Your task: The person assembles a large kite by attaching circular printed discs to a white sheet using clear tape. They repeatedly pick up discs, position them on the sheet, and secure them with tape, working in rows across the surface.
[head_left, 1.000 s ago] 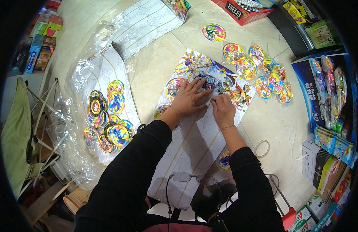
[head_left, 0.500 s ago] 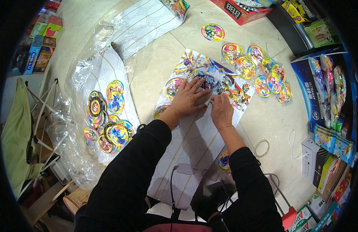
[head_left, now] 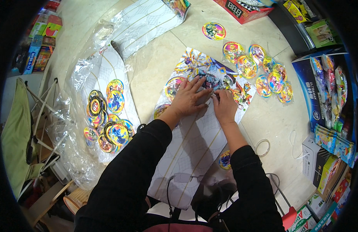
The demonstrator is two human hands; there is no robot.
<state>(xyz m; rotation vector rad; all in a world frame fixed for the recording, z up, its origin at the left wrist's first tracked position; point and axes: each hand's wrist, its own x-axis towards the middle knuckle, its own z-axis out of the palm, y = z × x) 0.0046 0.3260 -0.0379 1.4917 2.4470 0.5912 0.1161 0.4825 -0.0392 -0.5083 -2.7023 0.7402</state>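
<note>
A long white sheet (head_left: 179, 150) with printed circles and gold lines lies before me, its far end covered in colourful cartoon figures. My left hand (head_left: 189, 97) rests flat on that printed end, fingers spread. Close beside its fingertips, my right hand (head_left: 224, 106) has thumb and fingers pinched together at the sheet; whatever is between them is too small to make out. Round colourful discs (head_left: 173, 87) lie on the sheet by my left hand, partly covered by it. Another round disc (head_left: 225, 159) shows beside my right forearm.
To the left, a heap of round discs (head_left: 117, 133) lies on another sheet amid clear plastic wrap (head_left: 74, 135). Several bagged discs (head_left: 246, 66) spread at the upper right. A tape roll (head_left: 262, 147) is on the floor; packaged goods (head_left: 328, 92) line the right side.
My right hand has shifted slightly away from me along the sheet, still pinched. My left hand stays flat in the same place.
</note>
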